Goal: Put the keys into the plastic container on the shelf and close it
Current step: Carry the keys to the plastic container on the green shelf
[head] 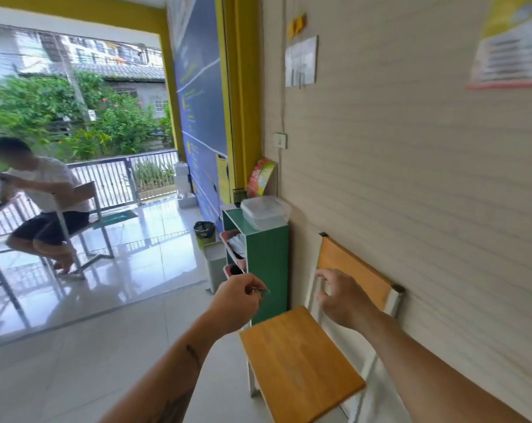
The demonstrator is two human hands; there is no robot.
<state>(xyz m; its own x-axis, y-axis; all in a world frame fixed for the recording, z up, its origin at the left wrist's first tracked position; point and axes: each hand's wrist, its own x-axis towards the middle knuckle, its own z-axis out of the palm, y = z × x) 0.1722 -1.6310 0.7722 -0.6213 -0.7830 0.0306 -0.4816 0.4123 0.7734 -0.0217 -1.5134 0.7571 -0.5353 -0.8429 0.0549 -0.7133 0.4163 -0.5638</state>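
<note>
My left hand (238, 297) is closed around a small bunch of keys (262, 290), whose metal tips stick out past my fingers. A clear plastic container (265, 212) with its lid on sits on top of the green shelf (269, 257) against the wall, well beyond both hands. My right hand (339, 296) hovers over the back of a wooden chair, fingers spread and curled, holding nothing.
A wooden chair (298, 361) with a white frame stands between me and the shelf, along the right wall. A bin with a black bag (204, 232) and a white box (215, 264) sit left of the shelf. A person sits on a chair (45, 203) at far left.
</note>
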